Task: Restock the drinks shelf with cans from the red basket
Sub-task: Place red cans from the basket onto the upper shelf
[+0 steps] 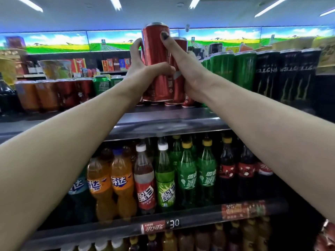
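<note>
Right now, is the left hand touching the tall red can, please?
Touching: the head view shows the left hand wrapped around the tall red can.

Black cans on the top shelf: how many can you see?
3 black cans stand side by side at the top shelf's right end, beside the green ones. More may be hidden behind them.

**Shop interior under strip lights**

White ceiling (72,17) carries long fluorescent strip lights (272,6). Below the ceiling, a backlit banner (58,43) of green fields and blue sky runs along the far wall. Under the banner stand distant shelves of red boxes (110,65)
</note>
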Available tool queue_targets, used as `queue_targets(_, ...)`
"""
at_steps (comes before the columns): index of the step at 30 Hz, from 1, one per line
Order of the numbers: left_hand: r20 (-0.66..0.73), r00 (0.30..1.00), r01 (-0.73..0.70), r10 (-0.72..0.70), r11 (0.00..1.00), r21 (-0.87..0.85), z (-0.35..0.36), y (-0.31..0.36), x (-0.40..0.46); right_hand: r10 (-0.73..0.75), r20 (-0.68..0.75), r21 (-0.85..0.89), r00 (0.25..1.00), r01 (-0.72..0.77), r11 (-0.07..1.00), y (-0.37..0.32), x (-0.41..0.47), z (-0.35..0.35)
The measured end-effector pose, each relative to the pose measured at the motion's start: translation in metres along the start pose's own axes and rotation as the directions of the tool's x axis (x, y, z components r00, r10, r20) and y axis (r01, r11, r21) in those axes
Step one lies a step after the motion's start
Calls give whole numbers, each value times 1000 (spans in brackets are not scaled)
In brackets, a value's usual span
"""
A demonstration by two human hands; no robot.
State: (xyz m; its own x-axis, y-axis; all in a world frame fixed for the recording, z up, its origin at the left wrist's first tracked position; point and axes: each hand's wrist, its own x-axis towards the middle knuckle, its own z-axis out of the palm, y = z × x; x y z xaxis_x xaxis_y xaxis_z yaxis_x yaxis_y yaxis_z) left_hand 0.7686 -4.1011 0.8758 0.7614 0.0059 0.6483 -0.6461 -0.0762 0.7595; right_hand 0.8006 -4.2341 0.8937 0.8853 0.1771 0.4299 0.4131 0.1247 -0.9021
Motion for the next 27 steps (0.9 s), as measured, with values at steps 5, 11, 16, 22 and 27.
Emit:
queue_targets(5, 23, 995, 93, -93, 995, 21, 4, -19, 11, 68, 48, 35, 997, -70, 997, 25, 15, -6)
queue_targets(11, 107, 973, 205, -202, 979, -15, 4, -31, 15, 90, 79, 43, 993, -94, 995, 33, 11, -14)
queue_targets(16, 192, 940, 305, -282, 947, -104, 6, -36, 20, 52, -79, -88, 996, -58, 994, 19, -10, -11)
queue_targets(22, 284, 914, 325, -289, 941, -90, 7, -37, 21, 41, -149, -437, 988, -103, 894, 13, -19, -15)
queue_targets(27, 275, 909, 347, -314, 934, -80, 6, -40, 25, -60, -160, -635, 985, -56, 771, 9, -36, -24)
